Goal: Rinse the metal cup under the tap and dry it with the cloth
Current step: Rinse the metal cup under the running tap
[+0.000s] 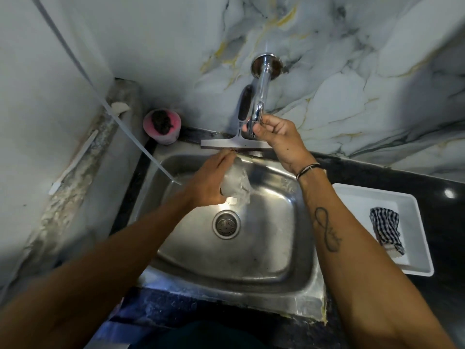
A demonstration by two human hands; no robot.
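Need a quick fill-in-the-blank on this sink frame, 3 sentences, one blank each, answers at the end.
1. The left hand holds the metal cup over the ____.
2. The right hand has its fingers on the ____.
3. The checked cloth lies in the white ____ on the counter.

Missing words: sink; tap; tray
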